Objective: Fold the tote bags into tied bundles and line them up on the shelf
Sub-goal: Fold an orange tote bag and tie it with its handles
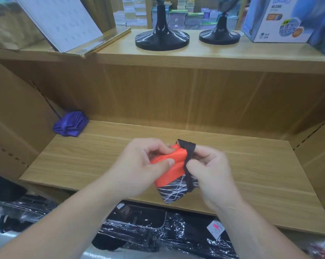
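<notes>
Plastic-wrapped dark goods [158, 227] lie below the shelf [79, 161]. Over its front edge the left hand [144, 165] pinches the folded orange tote bag [168, 163], long axis near-to-far, black patterned end nearest. The right hand [208, 171] pinches its black strap [188, 152]. A purple bundle [71, 124] sits in the back left corner.

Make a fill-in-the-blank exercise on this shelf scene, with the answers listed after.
The left hand grips the folded part of the bag, which is bright ____. The right hand pinches the bag's black ____. The tied bundle at the back left of the shelf is ____.
Answers: orange; strap; purple.
</notes>
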`<action>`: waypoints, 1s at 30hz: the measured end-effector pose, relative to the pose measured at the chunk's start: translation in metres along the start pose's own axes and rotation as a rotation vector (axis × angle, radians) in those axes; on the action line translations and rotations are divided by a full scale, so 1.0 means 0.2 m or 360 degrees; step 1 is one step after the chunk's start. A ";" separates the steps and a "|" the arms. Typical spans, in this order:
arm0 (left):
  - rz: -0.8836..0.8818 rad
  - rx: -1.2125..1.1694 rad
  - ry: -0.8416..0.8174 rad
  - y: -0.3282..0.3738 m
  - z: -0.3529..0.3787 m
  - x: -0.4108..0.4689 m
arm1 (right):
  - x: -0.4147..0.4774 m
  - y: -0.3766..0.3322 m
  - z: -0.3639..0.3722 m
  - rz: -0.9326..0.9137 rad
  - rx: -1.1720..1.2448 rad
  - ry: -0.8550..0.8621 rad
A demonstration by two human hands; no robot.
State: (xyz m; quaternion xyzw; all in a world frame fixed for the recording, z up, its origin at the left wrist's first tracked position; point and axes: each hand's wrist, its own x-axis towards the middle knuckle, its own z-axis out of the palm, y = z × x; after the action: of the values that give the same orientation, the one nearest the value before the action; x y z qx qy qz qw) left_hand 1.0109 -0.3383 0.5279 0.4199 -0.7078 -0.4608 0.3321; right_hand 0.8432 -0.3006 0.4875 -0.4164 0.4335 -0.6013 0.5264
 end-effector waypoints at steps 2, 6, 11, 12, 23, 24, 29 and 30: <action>0.0031 0.0070 -0.0042 0.02 0.01 0.02 | 0.01 -0.01 0.00 -0.0034 -0.0016 0.0036; -0.0034 -0.0056 -0.0087 0.02 -0.03 0.06 | 0.00 -0.04 -0.05 -0.0053 -0.0095 -0.0163; -0.0117 -0.0044 -0.0156 -0.01 -0.01 0.05 | -0.01 -0.08 -0.06 0.0056 -0.0130 -0.0136; -0.0123 -0.0007 -0.0169 -0.02 -0.01 0.06 | -0.01 -0.07 -0.06 0.0082 -0.0123 -0.0098; -0.0050 0.0067 -0.0391 0.03 0.01 0.09 | 0.00 -0.09 -0.09 0.0121 -0.0233 0.0039; -0.0022 0.0059 -0.0406 0.06 0.00 0.11 | 0.01 -0.11 -0.10 0.0121 -0.0182 0.0024; 0.0180 -0.0064 -0.0265 0.17 0.01 0.17 | -0.02 -0.16 -0.04 -0.0044 0.0292 0.0264; 0.0217 -0.0100 -0.0089 0.17 0.06 0.16 | -0.02 -0.15 -0.01 -0.0068 0.0378 0.0389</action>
State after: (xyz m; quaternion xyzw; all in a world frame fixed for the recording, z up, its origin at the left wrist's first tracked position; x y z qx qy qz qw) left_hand 0.9779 -0.3545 0.5587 0.3470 -0.7290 -0.4706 0.3559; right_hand 0.8331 -0.2947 0.5159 -0.2842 0.4112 -0.7056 0.5022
